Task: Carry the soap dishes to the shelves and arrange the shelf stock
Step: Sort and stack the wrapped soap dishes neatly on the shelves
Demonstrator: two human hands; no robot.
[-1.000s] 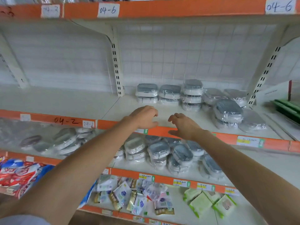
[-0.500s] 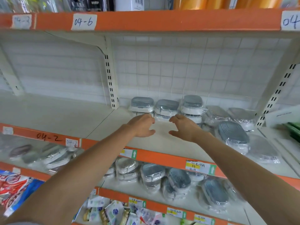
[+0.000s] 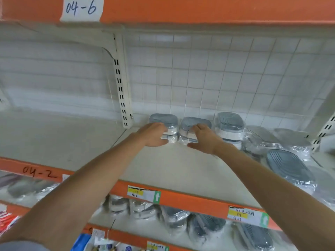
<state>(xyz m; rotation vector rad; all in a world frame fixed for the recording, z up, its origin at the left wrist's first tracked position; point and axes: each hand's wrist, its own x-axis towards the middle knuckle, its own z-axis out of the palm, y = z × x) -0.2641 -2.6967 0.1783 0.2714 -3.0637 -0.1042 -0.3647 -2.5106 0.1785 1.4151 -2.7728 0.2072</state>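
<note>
Grey-lidded soap dishes in clear wrap stand in short stacks against the back grid of the middle shelf (image 3: 174, 171). My left hand (image 3: 154, 134) grips the front of the left stack (image 3: 164, 119), fingers curled over its near edge. My right hand (image 3: 204, 138) grips the front of the second stack (image 3: 195, 122), its fingers over the top edge and thumb low. A taller third stack (image 3: 229, 124) stands just right of my right hand. Looser wrapped dishes (image 3: 286, 165) lie tilted further right.
The shelf's orange front lip (image 3: 190, 198) carries price tags. Left of the white slotted upright (image 3: 122, 91) lies another shelf bay. The lower shelf holds more wrapped soap dishes (image 3: 174, 214). An orange rail (image 3: 199, 8) labelled 04-6 hangs overhead.
Both hands have reached forward from the shelf's front lip to the back and taken hold of the two left stacks. The view has moved in closer.
</note>
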